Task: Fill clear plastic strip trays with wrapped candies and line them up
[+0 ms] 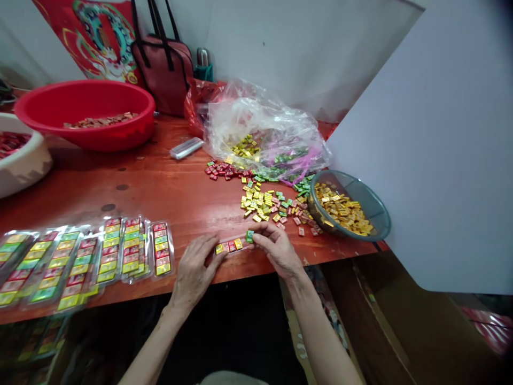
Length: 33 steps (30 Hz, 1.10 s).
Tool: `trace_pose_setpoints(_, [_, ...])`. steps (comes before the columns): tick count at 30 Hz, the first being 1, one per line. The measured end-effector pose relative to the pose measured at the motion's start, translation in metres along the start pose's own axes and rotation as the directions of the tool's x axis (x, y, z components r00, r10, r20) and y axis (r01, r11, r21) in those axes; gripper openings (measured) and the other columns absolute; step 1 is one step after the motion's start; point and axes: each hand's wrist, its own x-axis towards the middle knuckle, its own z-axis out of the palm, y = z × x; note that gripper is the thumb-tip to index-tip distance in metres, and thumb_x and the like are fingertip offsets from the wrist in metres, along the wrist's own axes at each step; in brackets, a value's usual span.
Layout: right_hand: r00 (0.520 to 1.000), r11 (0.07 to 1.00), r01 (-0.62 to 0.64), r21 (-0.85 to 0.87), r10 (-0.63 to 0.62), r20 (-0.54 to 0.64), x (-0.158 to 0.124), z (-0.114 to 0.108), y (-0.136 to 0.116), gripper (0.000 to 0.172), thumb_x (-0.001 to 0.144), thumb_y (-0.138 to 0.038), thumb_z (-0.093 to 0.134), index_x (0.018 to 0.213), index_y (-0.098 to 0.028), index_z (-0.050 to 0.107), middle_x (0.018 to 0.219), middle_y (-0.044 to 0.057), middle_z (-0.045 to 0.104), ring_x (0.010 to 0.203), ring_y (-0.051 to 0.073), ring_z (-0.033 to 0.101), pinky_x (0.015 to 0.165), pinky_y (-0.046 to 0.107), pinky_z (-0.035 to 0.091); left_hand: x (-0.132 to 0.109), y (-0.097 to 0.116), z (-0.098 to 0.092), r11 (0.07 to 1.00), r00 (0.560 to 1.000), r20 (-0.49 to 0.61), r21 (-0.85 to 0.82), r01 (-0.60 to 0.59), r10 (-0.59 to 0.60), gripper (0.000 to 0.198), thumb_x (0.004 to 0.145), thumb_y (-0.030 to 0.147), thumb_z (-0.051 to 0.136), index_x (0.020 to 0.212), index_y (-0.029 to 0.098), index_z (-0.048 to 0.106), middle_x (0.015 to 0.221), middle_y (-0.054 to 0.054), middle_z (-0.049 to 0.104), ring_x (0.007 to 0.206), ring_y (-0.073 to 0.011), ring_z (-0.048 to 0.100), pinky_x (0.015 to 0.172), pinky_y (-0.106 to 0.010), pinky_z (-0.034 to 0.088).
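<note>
My left hand (197, 263) grips the left end of a narrow clear plastic tray (240, 249), thumb on the near side and fingers on the far side. A short row of small wrapped blocks (228, 246), yellow, pink and red, lies in the tray. Between the thumb and fingers of my right hand (274, 247) is a small green wrapped block (249, 236), at the right end of the row. Just beyond my hands, a loose pile of yellow wrapped blocks (258, 200) is spread on the table, with green, pink and red ones around it.
Filled clear trays (162, 248) stand in a row at left. A grey-green bowl (380, 214) of gold blocks sits at the right edge. Behind are a clear plastic bag (264, 115), a red basin (88, 139), a white basin (32, 166) and a dark red handbag (168, 75).
</note>
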Motion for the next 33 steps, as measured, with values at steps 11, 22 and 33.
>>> trace_pose_setpoints(11, [0.988, 0.92, 0.133, -0.368, -0.15, -0.018, 0.01, -0.021, 0.011, 0.022, 0.078, -0.031, 0.068, 0.097, -0.02, 0.068, 0.087, 0.002, 0.069, 0.078, 0.014, 0.064, 0.072, 0.028, 0.053, 0.001, -0.003, -0.002, 0.999, 0.998, 0.04, -0.008, -0.042, 0.043, 0.042, 0.085, 0.046, 0.062, 0.119, 0.021, 0.059, 0.115, -0.011, 0.066, 0.112, -0.0293, 0.057, 0.095, -0.049, 0.047])
trace_pose_setpoints(22, [0.819, 0.243, 0.544, -0.803, -0.365, 0.444, 0.002, -0.014, 0.027, 0.024, 0.089, -0.01, 0.043, 0.097, -0.019, 0.063, 0.095, 0.007, 0.068, 0.089, 0.019, 0.06, 0.084, 0.033, 0.048, 0.0, -0.006, -0.001, 0.998, 0.997, 0.04, -0.005, -0.067, 0.067, 0.039, 0.088, 0.045, 0.058, 0.118, 0.021, 0.058, 0.113, -0.009, 0.066, 0.111, -0.0288, 0.055, 0.095, -0.047, 0.047])
trace_pose_setpoints(33, [0.76, 0.134, 0.578, -0.805, -0.448, 0.472, -0.006, -0.014, 0.044, 0.018, 0.093, -0.017, 0.045, 0.097, -0.018, 0.063, 0.109, 0.008, 0.065, 0.102, 0.02, 0.056, 0.093, 0.036, 0.046, 0.002, -0.009, 0.0, 0.992, 0.991, 0.038, 0.022, -0.125, 0.124, 0.041, 0.088, 0.05, 0.055, 0.116, 0.02, 0.059, 0.111, -0.01, 0.067, 0.107, -0.0287, 0.057, 0.094, -0.047, 0.047])
